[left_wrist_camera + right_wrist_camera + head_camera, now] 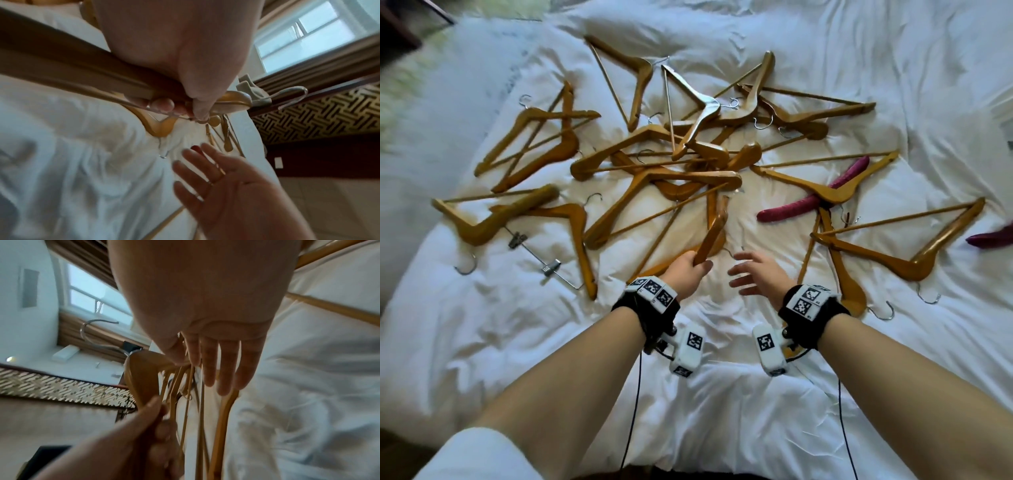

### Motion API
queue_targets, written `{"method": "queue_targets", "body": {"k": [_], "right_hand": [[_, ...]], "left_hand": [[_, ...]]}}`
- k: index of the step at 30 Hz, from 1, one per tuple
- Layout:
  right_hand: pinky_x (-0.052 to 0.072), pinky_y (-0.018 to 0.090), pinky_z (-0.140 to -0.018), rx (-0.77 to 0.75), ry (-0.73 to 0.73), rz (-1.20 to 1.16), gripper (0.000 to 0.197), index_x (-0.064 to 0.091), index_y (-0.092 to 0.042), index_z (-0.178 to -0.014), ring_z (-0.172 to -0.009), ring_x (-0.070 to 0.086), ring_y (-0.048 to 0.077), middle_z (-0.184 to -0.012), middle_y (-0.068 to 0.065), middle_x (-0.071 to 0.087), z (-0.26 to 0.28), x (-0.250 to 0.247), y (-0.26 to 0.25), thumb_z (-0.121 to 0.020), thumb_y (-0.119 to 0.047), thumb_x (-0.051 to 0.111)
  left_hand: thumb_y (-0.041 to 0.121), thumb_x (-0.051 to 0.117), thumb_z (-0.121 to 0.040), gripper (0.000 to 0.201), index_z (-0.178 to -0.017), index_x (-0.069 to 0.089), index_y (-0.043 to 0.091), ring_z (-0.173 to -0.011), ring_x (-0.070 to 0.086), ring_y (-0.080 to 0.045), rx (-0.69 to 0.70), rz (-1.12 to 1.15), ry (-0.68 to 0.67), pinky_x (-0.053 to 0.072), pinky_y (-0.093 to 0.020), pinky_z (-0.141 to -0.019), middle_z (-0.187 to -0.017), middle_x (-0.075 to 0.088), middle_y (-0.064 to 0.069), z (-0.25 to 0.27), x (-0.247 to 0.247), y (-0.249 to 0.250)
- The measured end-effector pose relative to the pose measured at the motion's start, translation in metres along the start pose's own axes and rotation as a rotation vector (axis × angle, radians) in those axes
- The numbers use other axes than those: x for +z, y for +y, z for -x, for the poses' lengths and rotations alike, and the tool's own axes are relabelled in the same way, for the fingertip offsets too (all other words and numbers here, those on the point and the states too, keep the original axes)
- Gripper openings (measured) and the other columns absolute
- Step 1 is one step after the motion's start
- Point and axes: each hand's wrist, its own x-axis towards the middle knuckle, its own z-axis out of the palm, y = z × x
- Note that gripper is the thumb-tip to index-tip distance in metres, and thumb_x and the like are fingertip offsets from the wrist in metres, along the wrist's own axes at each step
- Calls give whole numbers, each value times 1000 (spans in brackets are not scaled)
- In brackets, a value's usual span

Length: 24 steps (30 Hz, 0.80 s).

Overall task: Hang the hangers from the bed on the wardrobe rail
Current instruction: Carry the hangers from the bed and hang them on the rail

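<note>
Wooden hanger (pixel 714 230): 1 arm end clamped in left hand (pixel 686 273) fingers, lifted off the bed (pixel 482 342) pile, likely for carrying. Right hand (pixel 756 274) beside, fingers spread, holding nothing. Remaining hangers (pixel 654 154) lie beyond fingertips.

left hand (pixel 688 270): fingers curled, gripping | right hand (pixel 756 274): fingers spread (holding nothing)

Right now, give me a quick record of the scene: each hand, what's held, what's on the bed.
left hand: grips one end of a wooden hanger, lifted off the bed
right hand: fingers spread, holding nothing
bed: white duvet, many wooden hangers scattered
odd ones: pale hanger, magenta padded hanger, clip hanger
wardrobe rail: not in view
</note>
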Motion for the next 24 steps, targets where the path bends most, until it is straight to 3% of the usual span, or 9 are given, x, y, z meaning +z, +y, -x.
{"method": "queue_targets", "body": {"k": [3, 7, 10, 15, 18, 20, 22, 24], "right_hand": [[55, 37, -77, -41, -187, 122, 37, 53, -16, -130, -88, 68, 24, -113, 15, 69, 14, 16, -9, -94, -9, 59], [55, 43, -89, -99, -275, 232, 47, 47, -21, -135, -96, 68, 23, -114, 13, 69, 27, 29, -20, -91, -18, 65], [55, 42, -88, -135, -291, 332, 58, 42, -25, -137, -102, 68, 23, -113, 8, 67, 42, 33, -28, -87, -23, 72], [58, 42, -81, -140, -290, 401, 69, 34, -30, -135, -96, 70, 23, -110, 10, 66, 62, 43, -36, -82, -24, 78], [59, 44, -78, -134, -314, 437, 66, 38, -22, -135, -91, 73, 25, -106, 9, 70, 66, 48, -44, -81, -21, 77], [59, 45, -76, -138, -341, 465, 60, 42, -18, -132, -84, 72, 24, -106, 13, 70, 72, 53, -53, -82, -17, 75], [60, 45, -76, -136, -371, 491, 53, 44, -16, -128, -86, 72, 29, -108, 17, 69, 78, 57, -62, -84, -14, 74], [60, 44, -76, -124, -395, 525, 47, 46, -15, -123, -92, 71, 36, -109, 19, 68, 84, 61, -69, -85, -14, 74]], "left_hand": [[15, 46, -100, 3, -99, 48, 15, -54, 40, -14, -49, 297, 4, 35, -26, -51, -70, 43, -2, 8, 4, 19], [14, 47, -101, 9, -110, 46, 12, -66, 49, -14, -66, 427, 56, 44, -26, -58, -79, 49, -4, 14, 4, 34], [22, 49, -102, 12, -106, 45, 11, -67, 51, -18, -83, 456, 69, 49, -32, -63, -82, 49, -8, 21, -1, 37], [27, 49, -102, 21, -107, 46, 7, -66, 52, -19, -105, 456, 37, 50, -39, -74, -80, 50, -6, 36, -11, 45], [25, 49, -102, 22, -109, 50, 4, -73, 57, -23, -140, 422, 24, 51, -36, -72, -83, 53, -7, 46, -23, 54], [21, 49, -102, 20, -107, 54, 3, -83, 60, -28, -165, 440, 11, 53, -40, -79, -88, 56, -11, 56, -32, 59], [19, 49, -101, 16, -99, 56, 4, -80, 61, -26, -182, 467, -2, 53, -44, -85, -85, 57, -11, 64, -39, 62], [17, 49, -101, 17, -96, 57, 3, -73, 62, -24, -191, 490, 3, 54, -41, -81, -79, 58, -10, 72, -44, 63]]}}
